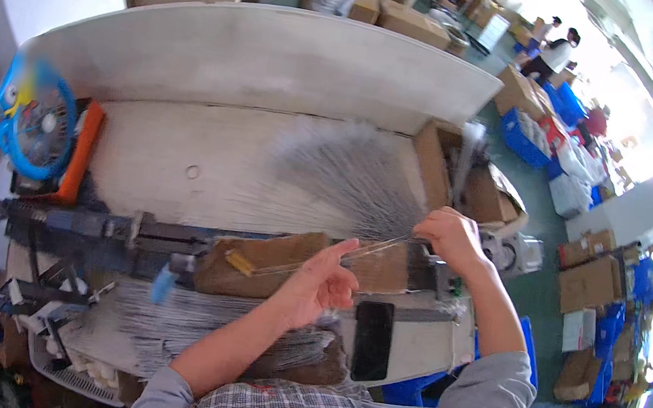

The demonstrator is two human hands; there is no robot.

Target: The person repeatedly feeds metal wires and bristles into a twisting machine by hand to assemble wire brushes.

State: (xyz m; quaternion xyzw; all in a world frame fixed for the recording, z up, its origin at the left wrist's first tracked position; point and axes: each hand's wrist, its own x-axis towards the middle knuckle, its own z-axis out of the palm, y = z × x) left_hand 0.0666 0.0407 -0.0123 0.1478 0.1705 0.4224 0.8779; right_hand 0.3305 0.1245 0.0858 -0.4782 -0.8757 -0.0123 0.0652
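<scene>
My right hand (452, 235) pinches the ends of a few thin strands (375, 248) above the right part of the bench. The strands run leftward past my left hand (320, 280), toward a small yellow piece (239, 262) on a brown sheet (283, 253). My left hand is beside the strands with its thumb raised and its fingers loosely bent and apart; I see nothing gripped in it. Beyond my hands a bundle of fine grey wires (349, 173) fans out over the bench. More grey wires (208, 327) lie on the near side, partly under my left forearm.
A black phone (371, 340) lies right of my left hand. A long metal rail (104, 228) crosses the bench. At the far left stand a blue fan (44, 124) and an orange box (82, 152); an open cardboard box (437, 158) stands at the far right. Other people are in the background.
</scene>
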